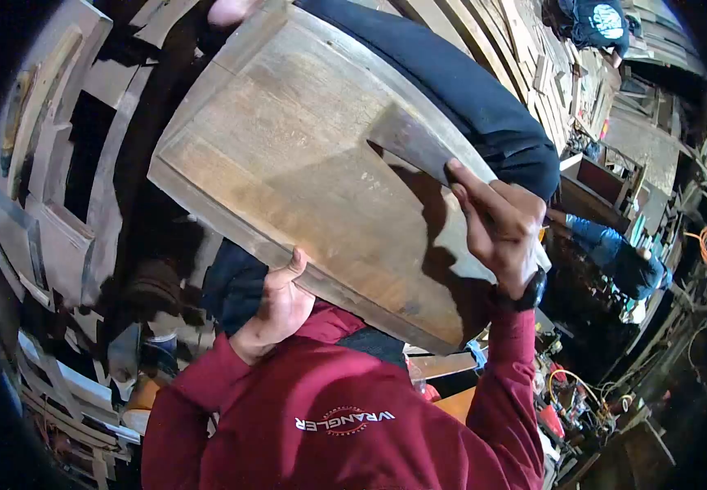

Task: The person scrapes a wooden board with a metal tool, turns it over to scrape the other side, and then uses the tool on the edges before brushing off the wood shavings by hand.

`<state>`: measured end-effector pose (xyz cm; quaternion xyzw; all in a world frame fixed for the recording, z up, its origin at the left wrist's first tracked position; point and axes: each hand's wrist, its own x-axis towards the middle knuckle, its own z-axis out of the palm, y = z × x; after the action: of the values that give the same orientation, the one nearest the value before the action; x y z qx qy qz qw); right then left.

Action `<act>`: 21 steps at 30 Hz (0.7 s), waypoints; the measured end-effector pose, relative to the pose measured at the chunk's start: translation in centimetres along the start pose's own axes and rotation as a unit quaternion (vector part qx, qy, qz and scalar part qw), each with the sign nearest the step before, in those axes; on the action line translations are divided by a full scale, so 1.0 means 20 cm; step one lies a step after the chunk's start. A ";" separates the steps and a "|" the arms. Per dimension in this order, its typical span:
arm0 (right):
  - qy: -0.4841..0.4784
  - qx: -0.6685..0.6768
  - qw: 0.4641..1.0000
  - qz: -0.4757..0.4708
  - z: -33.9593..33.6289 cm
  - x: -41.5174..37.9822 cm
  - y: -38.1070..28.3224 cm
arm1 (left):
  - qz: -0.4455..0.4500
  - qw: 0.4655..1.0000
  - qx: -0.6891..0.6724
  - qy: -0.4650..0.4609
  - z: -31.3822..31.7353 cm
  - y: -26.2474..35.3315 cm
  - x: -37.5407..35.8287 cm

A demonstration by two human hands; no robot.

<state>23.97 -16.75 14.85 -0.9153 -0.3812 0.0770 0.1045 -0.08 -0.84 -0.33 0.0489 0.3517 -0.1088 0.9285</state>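
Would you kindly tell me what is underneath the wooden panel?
Dark trousers show beyond two edges of the wooden panel. The left hand is at its near edge, partly hidden. What lies directly beneath is covered, so I cannot tell.

A wooden panel point(280, 155) lies across the person's legs point(451, 69). The left hand point(278, 310) is at its near edge; the right hand point(504, 229) is over its right side, with a blade point(410, 143) reaching leftward over the panel. Loose boards point(104, 212) lie left, wood strips point(492, 41) far right. One co-worker point(627, 265) is at right, a second co-worker point(598, 24) farther off.
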 end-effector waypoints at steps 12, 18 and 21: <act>-0.008 -0.054 0.998 0.015 -0.19 -0.17 0.04 | -0.037 0.998 -0.050 0.004 0.06 0.06 0.00; 0.009 -0.023 0.999 0.040 -0.26 -0.32 0.13 | -0.023 0.999 -0.038 0.006 0.02 0.03 0.00; 0.062 0.013 0.997 0.047 -0.28 -0.38 0.14 | -0.027 0.998 -0.054 0.019 0.07 0.05 0.00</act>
<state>21.81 -24.75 19.95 -0.9340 -0.3292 0.0298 0.1357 0.93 -0.07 0.71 -0.0091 0.3756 -0.1138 0.9197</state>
